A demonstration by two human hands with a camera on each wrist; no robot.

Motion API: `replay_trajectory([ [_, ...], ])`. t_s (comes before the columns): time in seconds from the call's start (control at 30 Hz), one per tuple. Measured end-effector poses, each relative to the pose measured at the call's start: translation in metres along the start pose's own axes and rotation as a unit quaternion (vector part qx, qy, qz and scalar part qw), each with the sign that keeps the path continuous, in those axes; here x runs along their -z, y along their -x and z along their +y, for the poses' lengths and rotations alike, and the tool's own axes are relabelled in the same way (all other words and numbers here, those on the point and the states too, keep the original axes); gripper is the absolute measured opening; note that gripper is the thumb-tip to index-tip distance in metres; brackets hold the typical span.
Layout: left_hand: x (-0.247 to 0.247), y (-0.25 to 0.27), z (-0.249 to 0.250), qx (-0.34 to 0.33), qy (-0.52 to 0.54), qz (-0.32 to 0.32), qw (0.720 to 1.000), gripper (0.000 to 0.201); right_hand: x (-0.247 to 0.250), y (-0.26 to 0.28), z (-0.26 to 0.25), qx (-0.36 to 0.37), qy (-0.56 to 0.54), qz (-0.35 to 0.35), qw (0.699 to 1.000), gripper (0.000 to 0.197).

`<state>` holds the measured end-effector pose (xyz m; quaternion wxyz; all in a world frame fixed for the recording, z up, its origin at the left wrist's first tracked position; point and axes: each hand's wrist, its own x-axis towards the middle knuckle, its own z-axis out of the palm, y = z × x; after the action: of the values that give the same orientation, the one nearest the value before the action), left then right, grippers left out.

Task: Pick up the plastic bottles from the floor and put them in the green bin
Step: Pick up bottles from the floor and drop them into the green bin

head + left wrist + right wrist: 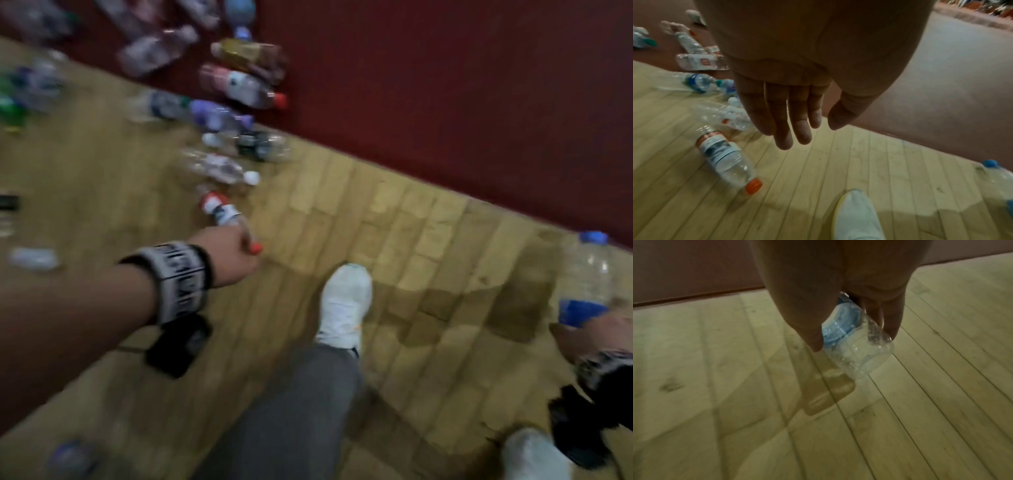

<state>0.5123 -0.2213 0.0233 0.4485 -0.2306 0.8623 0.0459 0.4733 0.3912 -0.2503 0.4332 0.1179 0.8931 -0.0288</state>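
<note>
A clear bottle with an orange cap (725, 160) and a white and red label lies on the wooden floor (411, 240). My left hand (809, 134) hovers above and to the right of it, fingers straight and holding nothing; in the head view the left hand (239, 250) partly covers the orange-capped bottle (221, 209). My right hand (855, 339) grips a clear bottle with a blue label (857, 350); this blue-capped bottle (587, 274) shows at the right edge of the head view, with the right hand (603, 335) below it. No green bin is in view.
Several more plastic bottles lie scattered at the upper left, on the wood and on a dark red mat (445, 85), among them a red-capped one (246, 85) and a white-capped one (222, 168). My white shoe (346, 305) stands mid-floor.
</note>
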Motion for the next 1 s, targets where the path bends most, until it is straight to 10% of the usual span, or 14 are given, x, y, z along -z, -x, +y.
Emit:
replay_trajectory([
  [0.23,-0.004,0.036,-0.034,0.105,0.096,-0.030,0.989,0.038,0.164,0.226,-0.253,0.161,0.064,-0.006,0.985,0.094],
  [0.5,-0.046,-0.008,-0.067,0.071,0.168,-0.086,0.980,0.080,0.174,0.247,-0.380,0.246,0.168,0.003,0.955,0.100],
  [0.83,-0.094,-0.129,-0.086,0.034,0.250,-0.143,0.957,0.082,0.111,0.212,-0.437,0.252,0.202,-0.012,0.946,0.098],
  [1.0,-0.108,-0.131,-0.080,0.101,0.370,-0.046,0.923,0.030,0.104,0.213,-0.444,0.250,0.231,-0.002,0.940,0.099],
])
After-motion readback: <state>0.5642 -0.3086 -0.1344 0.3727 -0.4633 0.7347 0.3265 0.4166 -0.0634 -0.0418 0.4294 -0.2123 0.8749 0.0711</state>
